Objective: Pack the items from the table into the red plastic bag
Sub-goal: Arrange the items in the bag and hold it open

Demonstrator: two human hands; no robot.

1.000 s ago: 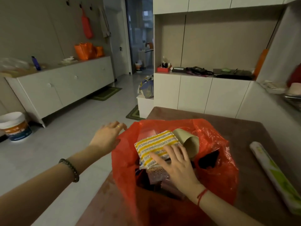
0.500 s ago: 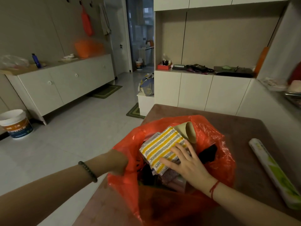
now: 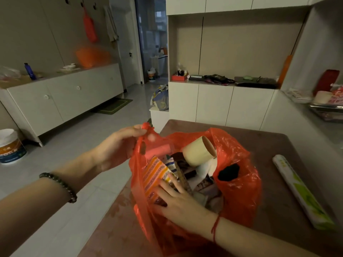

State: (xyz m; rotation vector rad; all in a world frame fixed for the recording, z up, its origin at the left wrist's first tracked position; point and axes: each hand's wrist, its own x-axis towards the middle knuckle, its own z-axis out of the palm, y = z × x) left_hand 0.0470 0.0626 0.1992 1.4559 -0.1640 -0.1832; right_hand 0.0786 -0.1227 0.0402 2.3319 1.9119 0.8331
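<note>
A: Where is the red plastic bag (image 3: 239, 184) now?

B: It stands on the brown table (image 3: 278, 145), near the left edge, mouth open upward. The left hand (image 3: 118, 147) pinches the bag's handle (image 3: 146, 127) at the far-left top and holds it up. The right hand (image 3: 178, 199) lies flat, fingers spread, on the striped sponge pack (image 3: 156, 173) inside the bag, at the near-left side. It presses, it does not close around anything.

A: What else is inside?

B: A cardboard tube (image 3: 199, 150) sticks up at the far side, plus some darker things below (too dim to name).

A: And what is left outside?

B: One long roll (image 3: 304, 193), white w/ green print. It lies on the table to the right of the bag, apart from it.

A: Its direction?

B: Long axis runs from far to near, a bit slanted to the right at the near end. So it is almost parallel to the bag's right wall.

A: Which hand is closer?

B: The right one, I think. The left is busy w/ the handle and the whole bag is between it and the roll. Probably the roll must tip upright to enter, b/c the mouth looks shorter than the roll.
</note>
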